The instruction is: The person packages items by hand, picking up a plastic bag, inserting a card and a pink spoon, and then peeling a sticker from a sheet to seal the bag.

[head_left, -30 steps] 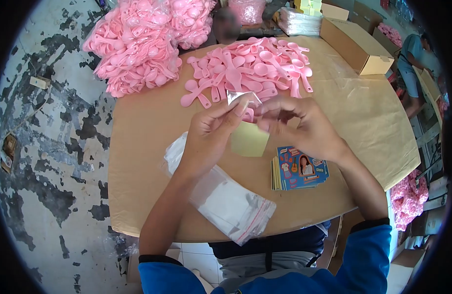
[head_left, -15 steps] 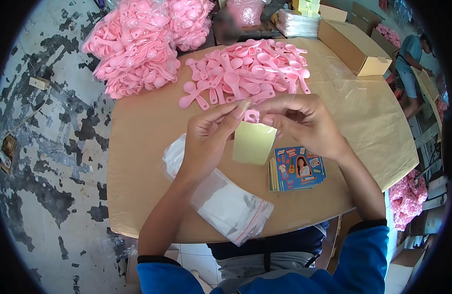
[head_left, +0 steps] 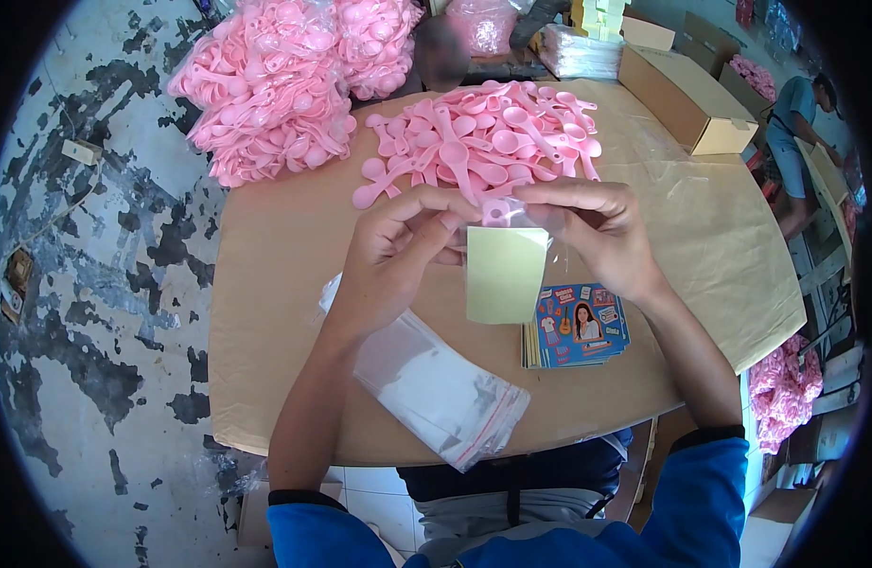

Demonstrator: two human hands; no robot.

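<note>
While both of my hands meet above the middle of the brown paper-covered table [head_left: 265, 312], I hold a small clear bag [head_left: 511, 260] with a pale yellow card [head_left: 505, 275] inside it and a pink spoon [head_left: 493, 210] showing at its top. Starting at nine o'clock, the cracked grey floor [head_left: 95, 312] runs along the table's left edge, and at eleven o'clock sits a big sack of pink spoons [head_left: 270, 95]. My left hand [head_left: 398, 256] pinches the bag's upper left corner, thumb and fingers pressed together on the film. At seven o'clock from that hand lies a stack of empty zip bags [head_left: 426, 379], partly under my forearm. At twelve o'clock, a loose heap of spoons [head_left: 483, 137] spreads across the far side of the table. My right hand [head_left: 597, 232] pinches the upper right corner, fingers closed on the plastic. Just below it, at five o'clock, rests a stack of printed cards [head_left: 578, 327].

I judge the bag light, thin and slippery, limp except where the card stiffens it; the top seam, beside the spoon, looks the best place to grip. At two o'clock stands a cardboard box [head_left: 687, 99], well apart. Beyond it, a person in a blue shirt [head_left: 795, 123] works at another bench. Bare paper lies open to the right of the cards, and the near table edge sits close to my elbows.
</note>
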